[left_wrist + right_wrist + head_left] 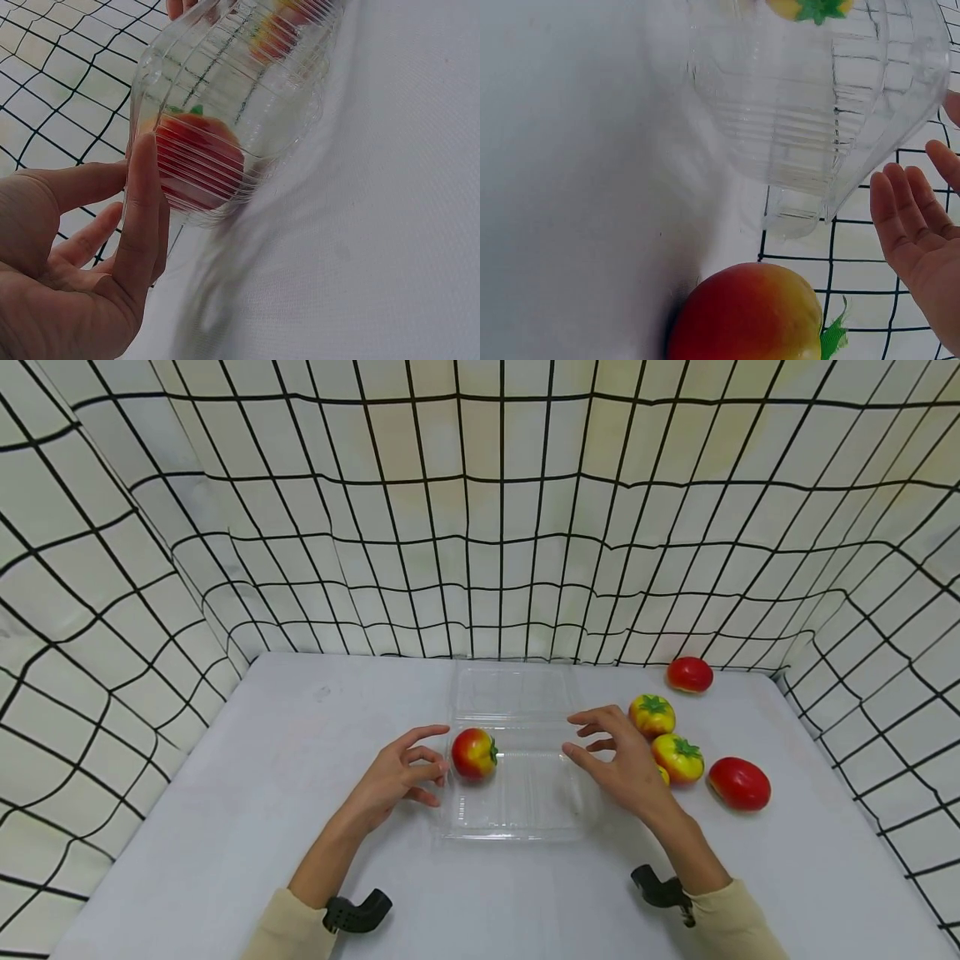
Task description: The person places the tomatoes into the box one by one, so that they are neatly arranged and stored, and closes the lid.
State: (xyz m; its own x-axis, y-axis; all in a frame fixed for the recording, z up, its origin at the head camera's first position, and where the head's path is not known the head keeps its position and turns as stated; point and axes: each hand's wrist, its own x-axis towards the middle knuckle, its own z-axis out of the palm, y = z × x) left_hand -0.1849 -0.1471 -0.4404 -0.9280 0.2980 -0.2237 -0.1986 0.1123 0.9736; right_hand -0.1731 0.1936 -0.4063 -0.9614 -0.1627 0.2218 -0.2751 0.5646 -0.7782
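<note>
A clear plastic clamshell box (525,802) lies with its lid (513,689) folded back toward the netting. At the left end inside it sits a red-and-yellow tomato (474,754) with a green calyx; the left wrist view shows this tomato (199,161) through the ribbed wall. My left hand (397,774) is at the box's left side, its fingertips (144,161) right at the wall. Beside the right edge, my right hand (618,760) hovers with fingers apart and nothing between them. A red-and-yellow tomato (746,315) lies outside the box near that hand.
Right of the right hand are yellow-green tomatoes (652,716), one partly hidden by the hand. Two smooth red fruits (739,783) lie farther right and toward the back. Black wire netting (480,539) encloses the white table (247,777) at the back and sides.
</note>
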